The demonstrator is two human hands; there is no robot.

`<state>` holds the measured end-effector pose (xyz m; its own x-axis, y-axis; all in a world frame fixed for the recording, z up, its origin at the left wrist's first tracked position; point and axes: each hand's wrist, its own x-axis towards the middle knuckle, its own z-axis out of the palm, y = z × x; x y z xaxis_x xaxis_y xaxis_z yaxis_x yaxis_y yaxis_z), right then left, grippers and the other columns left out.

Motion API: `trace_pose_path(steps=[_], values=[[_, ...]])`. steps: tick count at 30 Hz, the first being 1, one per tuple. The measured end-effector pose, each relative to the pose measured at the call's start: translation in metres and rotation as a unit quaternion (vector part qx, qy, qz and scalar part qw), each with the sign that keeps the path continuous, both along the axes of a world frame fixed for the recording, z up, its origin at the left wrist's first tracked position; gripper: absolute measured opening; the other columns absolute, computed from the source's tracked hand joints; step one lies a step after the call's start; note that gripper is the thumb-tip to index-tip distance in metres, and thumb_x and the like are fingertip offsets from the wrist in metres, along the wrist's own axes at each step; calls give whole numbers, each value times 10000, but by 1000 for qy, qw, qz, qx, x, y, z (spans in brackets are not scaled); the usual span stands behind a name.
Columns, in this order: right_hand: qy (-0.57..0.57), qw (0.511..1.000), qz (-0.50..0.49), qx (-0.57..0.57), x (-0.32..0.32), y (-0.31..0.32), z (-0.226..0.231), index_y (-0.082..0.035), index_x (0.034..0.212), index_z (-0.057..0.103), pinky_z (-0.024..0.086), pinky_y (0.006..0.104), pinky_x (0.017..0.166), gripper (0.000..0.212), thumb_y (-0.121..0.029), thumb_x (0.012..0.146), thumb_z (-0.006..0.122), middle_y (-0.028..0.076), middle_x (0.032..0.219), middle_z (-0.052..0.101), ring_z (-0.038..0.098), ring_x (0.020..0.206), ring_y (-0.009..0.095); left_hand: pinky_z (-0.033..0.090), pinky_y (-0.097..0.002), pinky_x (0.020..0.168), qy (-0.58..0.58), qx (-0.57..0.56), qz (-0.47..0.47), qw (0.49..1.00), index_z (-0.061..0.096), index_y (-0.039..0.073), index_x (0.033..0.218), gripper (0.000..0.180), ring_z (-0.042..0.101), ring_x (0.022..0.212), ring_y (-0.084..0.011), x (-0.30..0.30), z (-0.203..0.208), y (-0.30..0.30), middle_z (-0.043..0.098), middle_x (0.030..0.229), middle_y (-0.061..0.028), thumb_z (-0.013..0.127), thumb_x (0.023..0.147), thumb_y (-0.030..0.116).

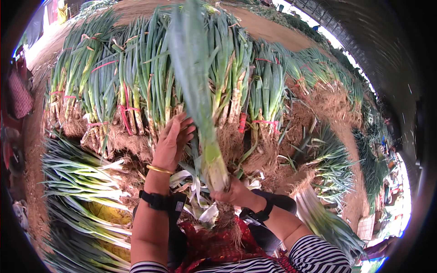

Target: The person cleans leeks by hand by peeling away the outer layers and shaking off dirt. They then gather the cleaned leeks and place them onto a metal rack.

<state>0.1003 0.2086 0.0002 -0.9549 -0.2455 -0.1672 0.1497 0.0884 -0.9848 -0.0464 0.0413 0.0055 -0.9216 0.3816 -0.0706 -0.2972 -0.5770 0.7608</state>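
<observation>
A bunch of long green onions [210, 145] stands upright in front of me, its leaves blurred toward the top and its roots hanging down over my lap. My right hand [234, 192] is closed round the pale lower stalks. To the left of the stalks, my left hand [175, 136] is raised with fingers stretched out; it looks empty, and I cannot tell whether it touches the leaves. Behind both hands, tied green onion bundles [150, 77] stand in a row, bound with red and pink ties.
Loose green onions [82, 177] lie in a pile at my left, partly on a yellow sheet [107, 211]. More green onions [327, 220] lie at my right. Peeled, pale leaf scraps [207, 214] are by my knees. Further bundles [325, 84] extend along the dirt floor [268, 29].
</observation>
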Motion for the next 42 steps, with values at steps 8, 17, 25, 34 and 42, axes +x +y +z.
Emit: trace_pose_path(steps=[8,17,25,34,42], values=[[231,904,-86,350,-20,1,-9,-2,1282,330,452,392,823,794,-401,709,707,206,1066,569,562,1001,326,472,-394,812,-16,22,47,999,436,74,1187,469,564,908,-215,22,-1,12,562,1022,-74,559,860,386],[287,872,-310,247,-59,-54,-11,31,1037,534,468,400,538,376,-232,792,643,260,748,569,576,672,405,463,-343,779,-32,91,60,994,449,53,1171,561,548,909,-209,31,-7,24,559,1015,-74,453,869,525],[137,867,-430,-211,-60,-50,-13,-28,940,589,428,251,556,131,-132,888,529,5,708,600,548,607,122,448,-269,552,-87,-30,197,976,496,86,948,507,525,613,-142,19,-3,12,535,723,-35,535,803,571],[106,949,-274,110,1,49,-68,1,927,495,382,309,457,228,-213,875,554,99,630,535,505,495,203,430,-282,567,-18,61,154,986,517,96,880,428,505,615,-139,1,23,-40,529,707,-28,628,768,494],[62,878,-98,464,48,57,-91,-41,1057,491,456,462,632,360,-326,842,543,213,758,598,580,733,396,427,-297,565,37,52,204,977,492,85,918,447,506,606,-146,-3,29,-73,530,702,-35,670,744,456]])
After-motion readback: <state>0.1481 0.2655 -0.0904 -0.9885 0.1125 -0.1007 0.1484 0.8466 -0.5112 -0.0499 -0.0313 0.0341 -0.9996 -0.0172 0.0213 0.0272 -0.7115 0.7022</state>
